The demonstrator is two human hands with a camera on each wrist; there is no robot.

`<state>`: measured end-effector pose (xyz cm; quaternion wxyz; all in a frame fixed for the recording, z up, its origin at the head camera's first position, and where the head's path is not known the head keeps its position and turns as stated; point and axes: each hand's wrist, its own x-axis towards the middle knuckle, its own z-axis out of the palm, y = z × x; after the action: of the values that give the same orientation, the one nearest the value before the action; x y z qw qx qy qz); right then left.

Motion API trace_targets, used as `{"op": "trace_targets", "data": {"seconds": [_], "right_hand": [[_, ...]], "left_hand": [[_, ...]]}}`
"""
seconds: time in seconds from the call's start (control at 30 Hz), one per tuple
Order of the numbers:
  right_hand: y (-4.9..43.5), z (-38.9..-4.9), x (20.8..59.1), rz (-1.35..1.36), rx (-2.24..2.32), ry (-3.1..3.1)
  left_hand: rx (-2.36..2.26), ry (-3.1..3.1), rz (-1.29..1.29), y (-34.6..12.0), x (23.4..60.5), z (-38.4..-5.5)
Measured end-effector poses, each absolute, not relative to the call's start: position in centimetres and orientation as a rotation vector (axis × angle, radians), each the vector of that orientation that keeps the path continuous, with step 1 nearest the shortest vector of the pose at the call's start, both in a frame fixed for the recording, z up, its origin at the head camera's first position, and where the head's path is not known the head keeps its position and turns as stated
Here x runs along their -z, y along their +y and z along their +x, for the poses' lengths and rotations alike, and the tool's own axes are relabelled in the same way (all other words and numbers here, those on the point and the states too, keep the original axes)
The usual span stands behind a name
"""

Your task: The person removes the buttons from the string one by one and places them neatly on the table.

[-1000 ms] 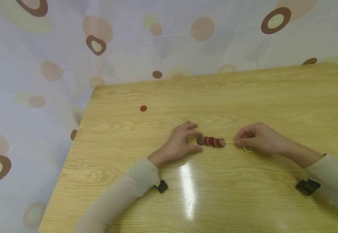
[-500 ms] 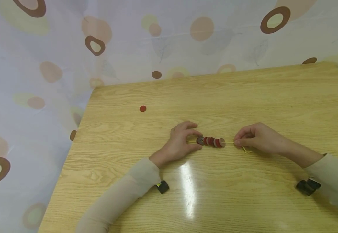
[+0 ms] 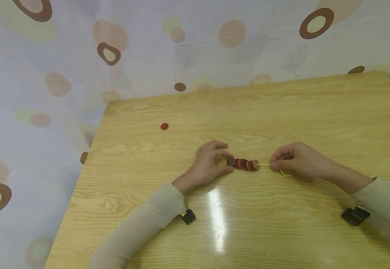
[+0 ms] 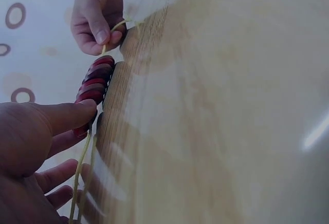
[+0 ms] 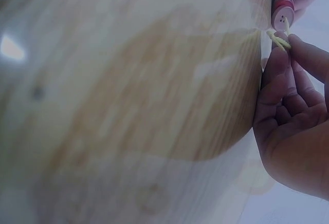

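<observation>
Several red, brown and dark buttons (image 3: pixel 245 164) sit in a tight row on a yellow string (image 3: pixel 263 164). Thumb and index finger of my left hand (image 3: pixel 208 164) pinch the dark button at the row's left end, and its other fingers spread loosely. From behind that hand's thumb, the string (image 4: pixel 80 170) runs back past the palm in the left wrist view. My right hand (image 3: pixel 297 160) pinches the string just right of the row, and a short tail hangs below the fingertips. A button with small holes (image 5: pixel 282 19) faces the right hand in the right wrist view.
One loose red button (image 3: pixel 164 126) lies flat on the wooden table (image 3: pixel 131 149), toward the back left. Behind the table hangs a patterned curtain (image 3: pixel 148 48). Dark wrist cameras (image 3: pixel 188 216) are worn on both sleeves.
My left thumb and index finger have drawn slightly closer together on the end button. The right hand has stayed in place on the string.
</observation>
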<state>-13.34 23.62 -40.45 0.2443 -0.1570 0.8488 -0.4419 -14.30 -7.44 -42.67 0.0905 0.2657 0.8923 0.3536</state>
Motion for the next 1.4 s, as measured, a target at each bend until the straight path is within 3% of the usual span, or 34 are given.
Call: {"op": "trace_targets", "data": {"seconds": [1.4], "right_hand": [[23.33,-13.33,40.71,-0.442,1.217,2.314]], "left_hand": [[-1.375,2.451,0.628,-7.84,42.31,-14.16]]}}
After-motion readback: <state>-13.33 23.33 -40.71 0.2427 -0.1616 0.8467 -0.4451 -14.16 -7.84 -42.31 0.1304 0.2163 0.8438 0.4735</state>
